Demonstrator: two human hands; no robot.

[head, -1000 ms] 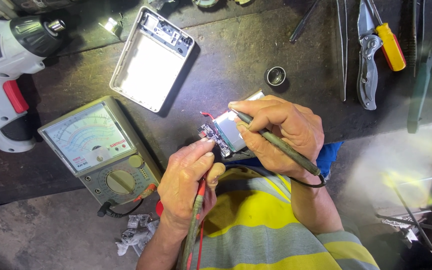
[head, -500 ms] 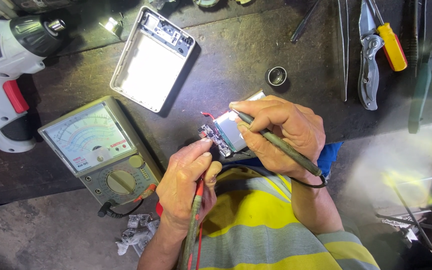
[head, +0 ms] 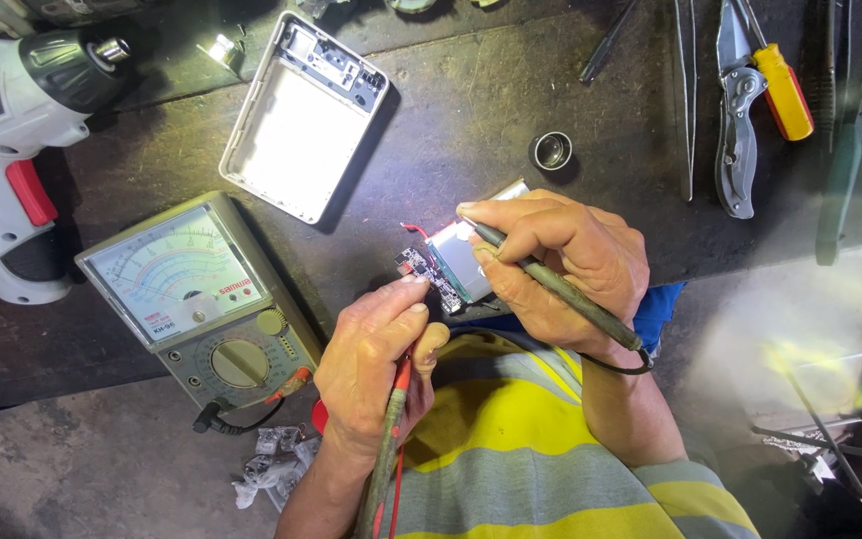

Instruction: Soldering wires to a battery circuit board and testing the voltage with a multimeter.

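Two hands meet over the small circuit board (head: pixel 429 277) at centre bench: left hand (head: pixel 376 364) pinches the red probe (head: pixel 391 439) from the near side, right hand (head: pixel 561 265) grips the black probe (head: pixel 561 294), slanting from the right.

Two hands are being seen at the centre of the frame: one left hand (head: pixel 376 364) and one right hand (head: pixel 561 265). Two test probes are being held, one red probe (head: pixel 391 439) and one dark probe (head: pixel 561 289). One small circuit board (head: pixel 426 274) and one silvery battery pack (head: pixel 466 260) are being shown between the hands. One analogue multimeter (head: pixel 197 299) is being counted at the left, one white cordless drill (head: pixel 17 130) at the upper left, one open white casing (head: pixel 296 125) at upper centre, one small metal ring (head: pixel 552 151) beside it. One pair of pliers (head: pixel 735 120) and one yellow-handled screwdriver (head: pixel 780 85) are being counted at the upper right.
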